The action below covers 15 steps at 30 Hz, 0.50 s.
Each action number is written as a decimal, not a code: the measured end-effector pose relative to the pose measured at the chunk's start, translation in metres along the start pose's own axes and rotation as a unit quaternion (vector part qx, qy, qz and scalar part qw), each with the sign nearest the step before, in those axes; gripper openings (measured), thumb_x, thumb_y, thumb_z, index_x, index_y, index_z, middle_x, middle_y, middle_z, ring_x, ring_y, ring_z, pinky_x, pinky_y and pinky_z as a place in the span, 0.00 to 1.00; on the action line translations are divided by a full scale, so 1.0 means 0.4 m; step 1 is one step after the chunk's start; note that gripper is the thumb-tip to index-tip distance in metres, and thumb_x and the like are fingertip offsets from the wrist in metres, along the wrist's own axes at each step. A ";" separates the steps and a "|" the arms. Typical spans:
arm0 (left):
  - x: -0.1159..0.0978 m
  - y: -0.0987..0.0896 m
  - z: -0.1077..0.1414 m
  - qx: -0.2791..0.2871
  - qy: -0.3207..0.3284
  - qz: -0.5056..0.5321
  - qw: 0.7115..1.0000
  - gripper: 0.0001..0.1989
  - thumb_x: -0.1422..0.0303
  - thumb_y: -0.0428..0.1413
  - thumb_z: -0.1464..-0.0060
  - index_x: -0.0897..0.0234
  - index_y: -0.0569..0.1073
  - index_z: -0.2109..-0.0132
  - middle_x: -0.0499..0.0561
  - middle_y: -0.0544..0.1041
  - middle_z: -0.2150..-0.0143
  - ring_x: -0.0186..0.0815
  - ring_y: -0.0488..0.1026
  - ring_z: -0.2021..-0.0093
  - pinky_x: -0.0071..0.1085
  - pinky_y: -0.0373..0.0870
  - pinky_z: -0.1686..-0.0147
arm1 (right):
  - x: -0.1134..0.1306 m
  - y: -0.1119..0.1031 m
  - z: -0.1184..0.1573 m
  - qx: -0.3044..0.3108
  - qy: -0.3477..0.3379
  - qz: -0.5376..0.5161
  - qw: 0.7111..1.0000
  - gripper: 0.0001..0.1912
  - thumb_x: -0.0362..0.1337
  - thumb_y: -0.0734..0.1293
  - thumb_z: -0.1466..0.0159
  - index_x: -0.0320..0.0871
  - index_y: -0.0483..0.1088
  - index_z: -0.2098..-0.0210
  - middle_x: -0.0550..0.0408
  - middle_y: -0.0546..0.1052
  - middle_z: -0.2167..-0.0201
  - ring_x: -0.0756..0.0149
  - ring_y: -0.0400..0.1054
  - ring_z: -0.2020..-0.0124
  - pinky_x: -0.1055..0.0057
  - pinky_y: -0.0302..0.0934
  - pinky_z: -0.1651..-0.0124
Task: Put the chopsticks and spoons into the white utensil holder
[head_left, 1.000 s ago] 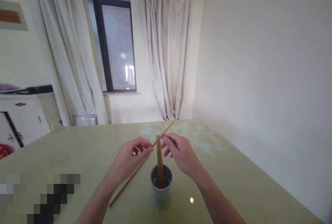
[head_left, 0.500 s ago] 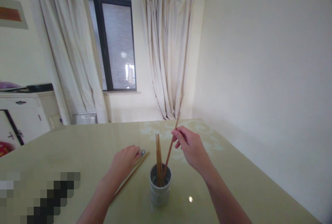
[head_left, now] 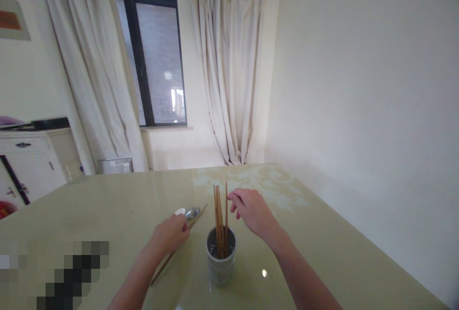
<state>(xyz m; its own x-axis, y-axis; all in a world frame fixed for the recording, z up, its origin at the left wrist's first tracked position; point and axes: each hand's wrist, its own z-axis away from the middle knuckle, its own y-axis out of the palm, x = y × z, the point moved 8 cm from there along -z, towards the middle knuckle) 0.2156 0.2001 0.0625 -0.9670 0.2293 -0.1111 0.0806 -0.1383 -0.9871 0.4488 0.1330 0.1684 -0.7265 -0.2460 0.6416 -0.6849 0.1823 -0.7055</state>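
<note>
While upright in the cup (head_left: pixel 221 270), chopsticks (head_left: pixel 219 219) — right hand (head_left: pixel 254 210) beside one, left hand (head_left: pixel 169 236) near spoons (head_left: pixel 190 213), fingers' grips unclear.

Glossy pale green desk (head_left: pixel 107 219), with a pale scroll pattern (head_left: pixel 276 181) toward the far edge. On it: a cup (head_left: pixel 221 269) of upright chopsticks (head_left: pixel 218 219); to its left, slanting chopsticks (head_left: pixel 162 271) and spoons (head_left: pixel 195 213), partly hidden by the left hand (head_left: pixel 170 234).

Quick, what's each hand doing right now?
Left hand: curled over the chopsticks on the table; grip cannot be told.
Right hand: fingers loosely curled beside an upright chopstick; grip unclear.
</note>
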 end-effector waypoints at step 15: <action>-0.060 -0.226 0.080 -0.201 0.104 0.274 0.935 0.14 0.56 0.49 0.34 0.60 0.74 0.59 0.50 0.82 0.66 0.39 0.77 0.65 0.33 0.67 0.64 | -0.011 0.045 -0.011 -0.009 0.006 -0.107 0.994 0.05 0.34 0.69 0.32 0.42 0.76 0.64 0.56 0.82 0.72 0.69 0.76 0.77 0.75 0.65 0.69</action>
<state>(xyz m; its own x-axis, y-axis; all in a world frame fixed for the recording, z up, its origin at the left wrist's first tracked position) 0.2238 0.1763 0.1582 -0.6895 0.4182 -0.5914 0.6746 0.0735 -0.7345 0.4394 0.1416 0.1541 -0.5644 -0.2698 0.7801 -0.8247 0.1438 -0.5469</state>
